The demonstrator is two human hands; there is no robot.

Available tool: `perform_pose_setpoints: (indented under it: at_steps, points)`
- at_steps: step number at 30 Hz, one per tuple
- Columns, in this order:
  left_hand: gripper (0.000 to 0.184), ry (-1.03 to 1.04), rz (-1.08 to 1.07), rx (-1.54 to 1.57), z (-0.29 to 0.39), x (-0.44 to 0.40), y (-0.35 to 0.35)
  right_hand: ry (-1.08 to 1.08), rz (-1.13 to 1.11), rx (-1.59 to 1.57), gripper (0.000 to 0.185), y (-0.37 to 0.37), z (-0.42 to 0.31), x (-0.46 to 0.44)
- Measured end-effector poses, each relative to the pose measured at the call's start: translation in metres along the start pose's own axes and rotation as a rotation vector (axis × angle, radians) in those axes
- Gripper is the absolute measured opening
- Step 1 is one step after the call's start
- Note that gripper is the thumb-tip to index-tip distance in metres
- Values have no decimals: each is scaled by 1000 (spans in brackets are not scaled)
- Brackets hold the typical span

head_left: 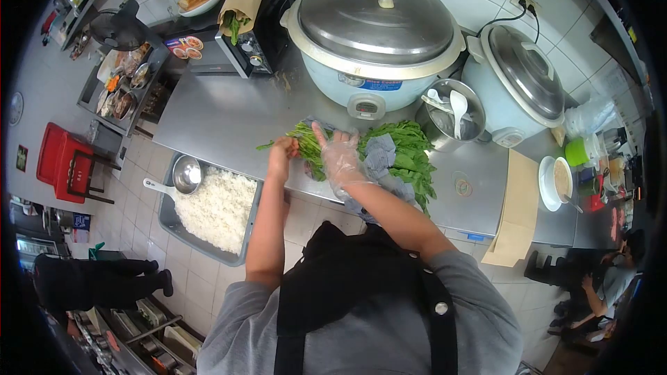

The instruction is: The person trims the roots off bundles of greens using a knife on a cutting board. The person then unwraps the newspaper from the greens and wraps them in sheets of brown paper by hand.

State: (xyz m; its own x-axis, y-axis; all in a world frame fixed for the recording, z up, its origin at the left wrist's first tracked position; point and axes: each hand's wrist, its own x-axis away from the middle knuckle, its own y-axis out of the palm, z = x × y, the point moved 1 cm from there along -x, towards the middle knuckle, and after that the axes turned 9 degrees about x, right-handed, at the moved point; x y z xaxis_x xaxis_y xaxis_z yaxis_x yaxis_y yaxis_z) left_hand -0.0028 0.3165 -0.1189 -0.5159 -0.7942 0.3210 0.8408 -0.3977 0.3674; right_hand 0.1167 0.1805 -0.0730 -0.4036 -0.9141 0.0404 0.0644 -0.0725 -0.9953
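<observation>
A bunch of leafy greens (410, 149) lies on the steel counter, stems to the left and broad leaves to the right. My bare left hand (281, 156) is closed around the stems at the left end, beside something small and red. Across the middle of the bunch, my right hand (342, 160), in a clear plastic glove, grips from above with its thumb side stretched out. Crumpled grey sheeting, like newspaper (380, 154), lies among the leaves by my right wrist. The undersides of both hands are hidden.
Behind the greens stand a large rice cooker (379, 87), a smaller one (517, 90) and a metal pot (451, 140) with spoons. A grey tub of rice (244, 253) sits below the counter's left edge. Rubber bands (462, 184) and cardboard (517, 201) lie right. Other people are further off.
</observation>
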Motion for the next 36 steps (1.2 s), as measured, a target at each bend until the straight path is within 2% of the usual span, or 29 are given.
perform_pose_setpoints:
  at_steps: [1, 3, 5, 7, 8, 10, 12, 14, 16, 20, 22, 25, 27, 32, 34, 36]
  points:
    - [11, 0, 1, -1, 4, -4, -5, -1, 0, -1, 98, -3, 1, 0]
    - [12, -99, -89, 212, 11, -12, -14, -29, -59, -50, 89, -10, 3, 0]
    - [16, -70, -87, 171, 17, -26, -26, -32, -13, -45, 88, -12, 5, 3]
    - [17, 18, -68, -102, 25, -44, -34, -31, 33, -38, 88, -13, 8, 6]
    - [17, 18, -69, -101, 27, -51, -32, -41, 73, -58, 88, -13, 9, 8]
    - [15, 29, -72, -324, 36, -60, -27, -51, 115, -76, 87, -12, 12, 10]
    - [14, 57, -35, -371, 40, -64, -13, -56, 208, -51, 87, -11, 14, 12]
    - [14, 81, -3, -419, 34, -84, -16, -53, 189, -47, 87, -16, 16, 15]
    - [18, 174, -163, -576, 29, -105, -20, -48, 169, -41, 88, -18, 16, 18]
    - [21, 233, -98, -593, 32, -133, -12, -81, 194, -46, 83, -7, 12, 18]
    - [22, 542, -4, -669, 41, -150, -7, -107, 207, -35, 82, 2, 7, 19]
    - [22, 597, -4, -719, 59, -165, 3, -116, 280, 34, 80, 2, 5, 15]
    - [22, 590, -43, -723, 73, -163, 9, -80, 204, 10, 75, -7, 7, 13]
    - [21, 613, -69, -728, 113, -129, 26, -17, 134, -64, 79, -6, 10, -6]
    - [18, 830, -58, -880, 125, -126, 18, -11, 97, -74, 79, -7, 11, -9]
    - [17, 823, -6, -968, 128, -121, 2, -13, 145, -30, 83, -7, 13, -3]
